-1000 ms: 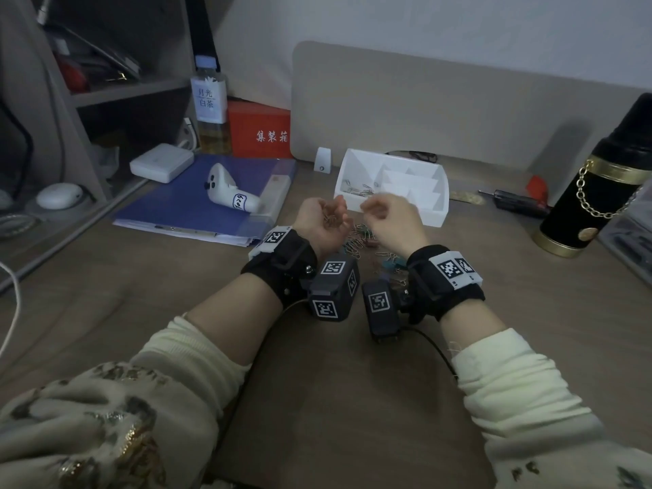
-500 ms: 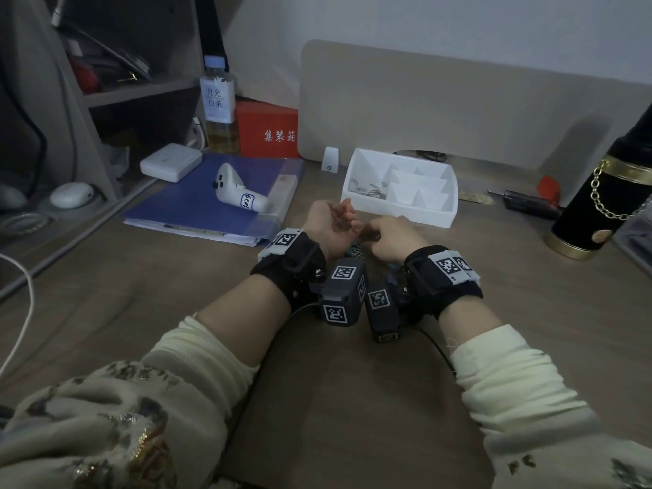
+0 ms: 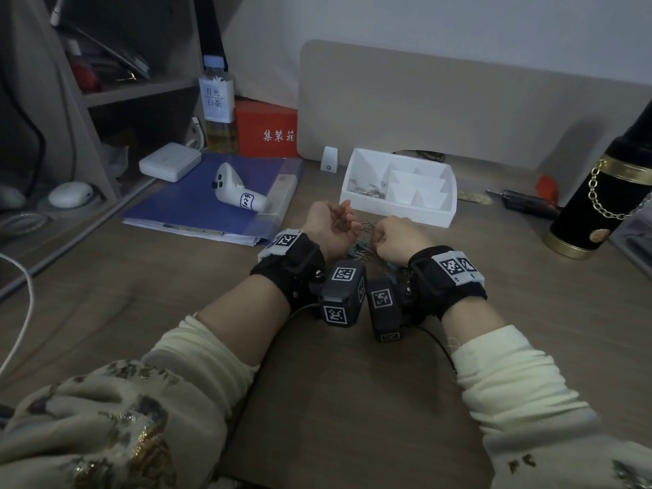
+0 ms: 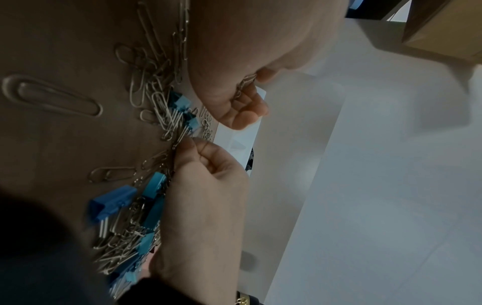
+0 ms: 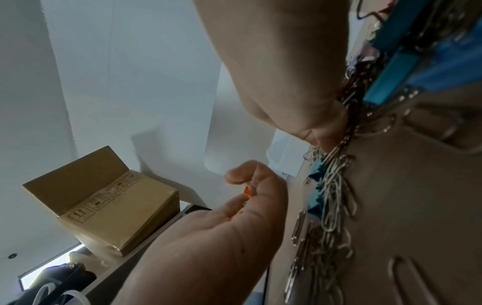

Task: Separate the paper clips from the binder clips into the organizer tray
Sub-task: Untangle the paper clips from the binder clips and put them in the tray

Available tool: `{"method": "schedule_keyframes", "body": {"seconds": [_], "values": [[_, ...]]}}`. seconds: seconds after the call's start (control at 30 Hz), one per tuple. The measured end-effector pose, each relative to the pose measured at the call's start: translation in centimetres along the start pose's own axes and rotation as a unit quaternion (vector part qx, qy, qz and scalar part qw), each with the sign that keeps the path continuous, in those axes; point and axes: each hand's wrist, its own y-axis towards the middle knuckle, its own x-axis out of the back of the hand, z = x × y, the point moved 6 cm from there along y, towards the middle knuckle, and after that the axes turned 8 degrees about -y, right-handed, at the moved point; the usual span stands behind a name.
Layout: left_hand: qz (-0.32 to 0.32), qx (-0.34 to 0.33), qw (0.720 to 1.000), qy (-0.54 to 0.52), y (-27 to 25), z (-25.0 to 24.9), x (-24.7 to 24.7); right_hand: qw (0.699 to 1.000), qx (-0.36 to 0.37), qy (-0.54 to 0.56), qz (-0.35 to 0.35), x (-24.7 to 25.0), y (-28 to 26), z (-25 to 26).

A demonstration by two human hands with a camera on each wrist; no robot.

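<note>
A heap of silver paper clips (image 4: 156,97) mixed with blue binder clips (image 4: 112,202) lies on the desk between my hands, just in front of the white organizer tray (image 3: 398,214). Some paper clips (image 3: 368,190) lie in the tray's left compartment. My left hand (image 3: 344,216) is turned palm up beside the heap, with its fingers curled round a few paper clips (image 4: 242,86). My right hand (image 3: 379,235) is knuckles up on the heap and its fingertips (image 4: 186,144) pinch paper clips there. Much of the heap is hidden under both hands in the head view.
A blue folder (image 3: 197,206) with a white controller (image 3: 236,195) lies at the left. Behind it stand a white box (image 3: 169,165), a tea bottle (image 3: 218,104) and a red box (image 3: 268,130). A black-and-gold bottle (image 3: 599,199) and a screwdriver (image 3: 525,202) are at the right.
My right hand has come down from beside the left palm onto the heap and now pinches clips there. The left hand stays palm up with its clips.
</note>
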Motion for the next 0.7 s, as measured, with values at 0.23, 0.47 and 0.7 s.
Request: {"method": "schedule_keyframes", "body": {"seconds": [0.23, 0.47, 0.7], "values": [[-0.016, -0.01, 1.0, 0.003, -0.3, 0.0, 0.2, 0.994, -0.035, 0.068, -0.074, 1.3, -0.1, -0.4], [-0.01, 0.001, 0.999, 0.035, -0.7, 0.4, -0.1, 0.961, 0.006, 0.19, -0.202, 4.3, -1.0, 1.1], [0.048, 0.029, 0.994, 0.089, -0.8, 1.2, -1.0, 0.95, 0.062, 0.266, -0.153, 3.7, -0.8, 2.7]]}}
